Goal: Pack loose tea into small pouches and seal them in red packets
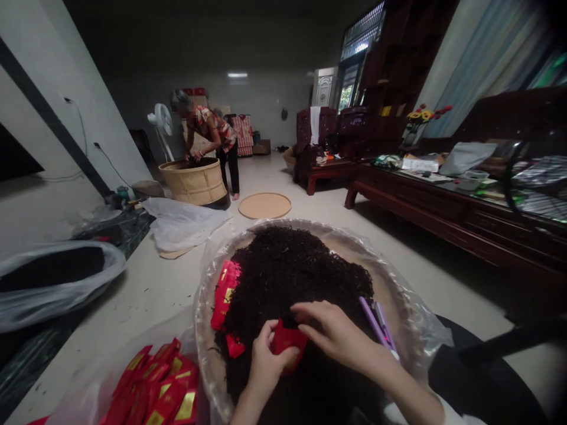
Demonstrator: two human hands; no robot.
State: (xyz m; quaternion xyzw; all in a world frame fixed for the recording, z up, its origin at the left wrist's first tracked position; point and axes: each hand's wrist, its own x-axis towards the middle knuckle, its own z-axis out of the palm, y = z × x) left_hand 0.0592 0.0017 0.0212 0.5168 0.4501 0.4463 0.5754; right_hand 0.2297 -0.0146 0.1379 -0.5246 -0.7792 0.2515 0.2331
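My left hand (270,360) is closed around a red packet (287,345), thumb across its front, with the mouth facing up. At that mouth, my right hand (328,327) has its fingers curled over a dark clump of dried tea leaves; part of its grip is hidden. Both hands are over a big heap of dark tea leaves (292,265) in a round, plastic-lined basket (398,283). Flat red packets (225,292) lie along the heap's left side. To the right of my right hand rests a purple handheld sealer (376,321) with a small red light.
Several red and gold packets (155,383) fill a clear bag at lower left. Another plastic-lined container (88,295) holds dark leaves. Beyond lie a flat round tray (264,205) and a person (212,130) bending over a tall woven basket (195,183). A dark wooden table (420,206) stands right.
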